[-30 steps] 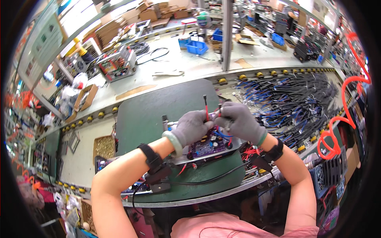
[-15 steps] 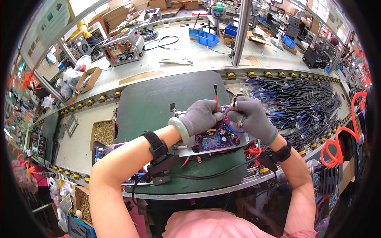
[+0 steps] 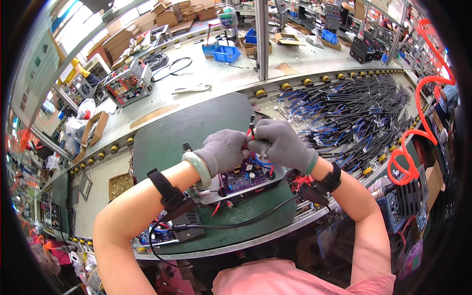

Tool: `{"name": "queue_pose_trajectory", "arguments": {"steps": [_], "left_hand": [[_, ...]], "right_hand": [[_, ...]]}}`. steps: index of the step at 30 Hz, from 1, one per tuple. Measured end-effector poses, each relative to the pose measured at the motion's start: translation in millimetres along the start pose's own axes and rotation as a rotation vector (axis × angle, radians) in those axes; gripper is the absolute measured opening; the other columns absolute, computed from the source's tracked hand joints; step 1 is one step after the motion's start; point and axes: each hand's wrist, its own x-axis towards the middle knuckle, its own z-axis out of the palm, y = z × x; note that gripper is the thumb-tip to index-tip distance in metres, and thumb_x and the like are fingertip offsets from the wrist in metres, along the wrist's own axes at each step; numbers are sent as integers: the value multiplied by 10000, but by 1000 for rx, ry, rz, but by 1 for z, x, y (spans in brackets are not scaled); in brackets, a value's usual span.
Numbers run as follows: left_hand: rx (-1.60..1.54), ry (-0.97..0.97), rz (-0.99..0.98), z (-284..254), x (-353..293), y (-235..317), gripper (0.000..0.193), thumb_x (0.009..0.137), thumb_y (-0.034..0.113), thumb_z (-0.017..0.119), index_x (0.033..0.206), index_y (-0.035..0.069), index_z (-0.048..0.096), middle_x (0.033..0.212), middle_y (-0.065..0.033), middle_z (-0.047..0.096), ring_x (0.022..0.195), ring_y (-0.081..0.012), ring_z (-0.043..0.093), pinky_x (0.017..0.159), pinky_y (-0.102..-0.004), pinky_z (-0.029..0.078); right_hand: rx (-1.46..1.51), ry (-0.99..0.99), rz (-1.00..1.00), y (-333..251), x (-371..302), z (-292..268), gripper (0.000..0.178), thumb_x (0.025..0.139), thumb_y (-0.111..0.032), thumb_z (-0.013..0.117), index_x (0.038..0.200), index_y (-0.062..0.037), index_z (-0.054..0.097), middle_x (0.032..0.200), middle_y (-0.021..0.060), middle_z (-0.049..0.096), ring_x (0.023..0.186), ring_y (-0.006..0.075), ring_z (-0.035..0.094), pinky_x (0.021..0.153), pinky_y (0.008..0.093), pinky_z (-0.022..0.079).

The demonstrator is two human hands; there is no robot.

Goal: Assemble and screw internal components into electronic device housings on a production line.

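Red leads [image 3: 249,132] converged | between left hand [image 3: 223,150], right hand [image 3: 282,143] | circuit board [image 3: 238,181] below

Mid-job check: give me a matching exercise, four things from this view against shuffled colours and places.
Things:
1. circuit board
2. coiled hose
3. cable pile
4. left hand

Descriptions:
A. black and blue, heaped
B. gloved in grey, pale bangle at the wrist
C. purple, near the middle of the view
D. orange-red, toward the right edge

Pairs: 1-C, 2-D, 3-A, 4-B.
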Motion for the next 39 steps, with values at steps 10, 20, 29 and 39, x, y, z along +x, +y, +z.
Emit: {"name": "queue_pose_trajectory", "arguments": {"steps": [10, 20, 29, 39], "left_hand": [[-167, 270, 66, 25, -4, -12, 183, 875, 263, 672, 954, 99, 663, 805, -172, 680, 779, -376, 674, 687, -447, 533], [-52, 41, 105, 5, 10, -18, 241, 861, 295, 648, 960, 80, 694, 794, -174, 686, 778, -340, 677, 725, -431, 520], [132, -76, 2, -4, 11, -2, 213, 812, 273, 690, 951, 113, 709, 844, -141, 698, 827, -344, 676, 736, -434, 525], [212, 164, 99, 25, 10, -1, 149, 862, 222, 617, 965, 122, 658, 900, -135, 684, 879, -368, 665, 739, -466, 529]], "right_hand": [[107, 44, 38, 2, 1, -4, 164, 790, -141, 740, 729, -22, 647, 741, 131, 618, 699, 318, 625, 640, 387, 498], [85, 70, 27, 4, -1, -4, 135, 786, -132, 740, 759, -21, 667, 724, 137, 600, 679, 299, 611, 634, 371, 478], [170, 78, 69, 0, -3, -4, 120, 784, -115, 743, 774, -15, 678, 723, 132, 609, 671, 285, 614, 637, 362, 492], [177, 96, 16, 8, -4, -4, 197, 796, -124, 752, 722, 1, 620, 704, 141, 576, 634, 276, 582, 597, 361, 458]]}}
